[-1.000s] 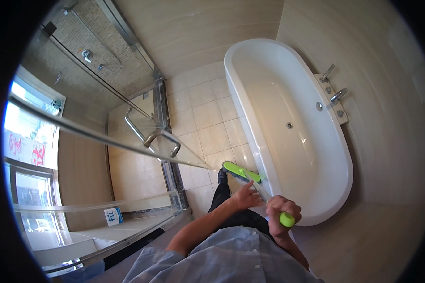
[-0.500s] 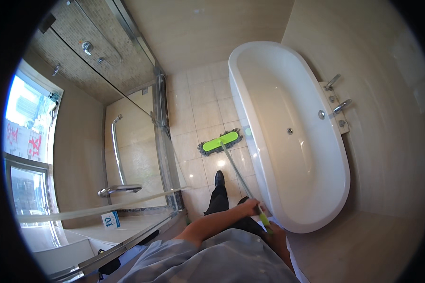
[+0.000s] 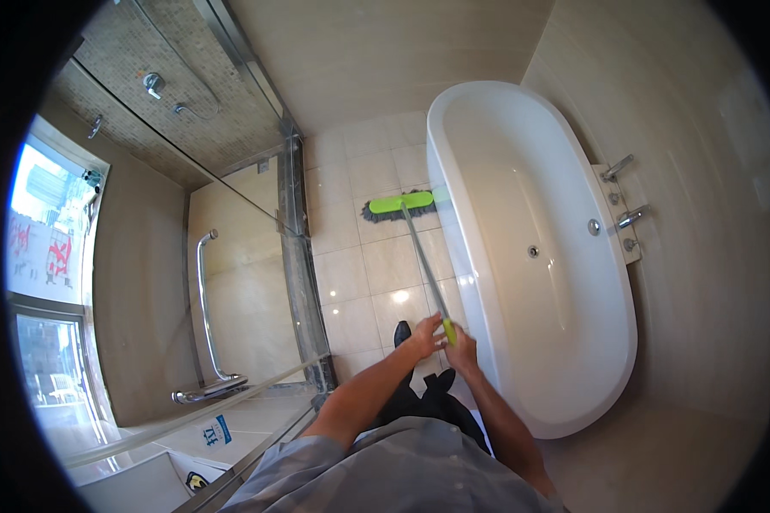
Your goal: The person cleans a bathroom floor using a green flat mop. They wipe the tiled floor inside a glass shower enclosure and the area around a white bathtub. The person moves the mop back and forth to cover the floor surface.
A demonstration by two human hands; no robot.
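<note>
A flat mop with a lime-green head (image 3: 402, 202) and grey fringe lies against the tiled floor, its right end close to the bathtub's side. Its thin grey pole (image 3: 425, 261) runs back toward me and ends in a green grip (image 3: 450, 331). Around the grip's end, my right hand (image 3: 462, 350) is closed. My left hand (image 3: 427, 336) is at the pole just beside and ahead of it, fingers curled against the handle; part of its hold is hidden. Both forearms reach forward over my dark trousers and shoes.
A white freestanding bathtub (image 3: 453, 256) stands along the right, with chrome taps (image 3: 629, 215) on its far side. To the left, a glass shower enclosure (image 3: 298, 248) has a metal handle (image 3: 204, 299). Beige tiles (image 3: 342, 274) cover the floor between them.
The mop head has slid farther away from me and turned more level. My hands have moved forward and left with the pole. Both shoes now show.
</note>
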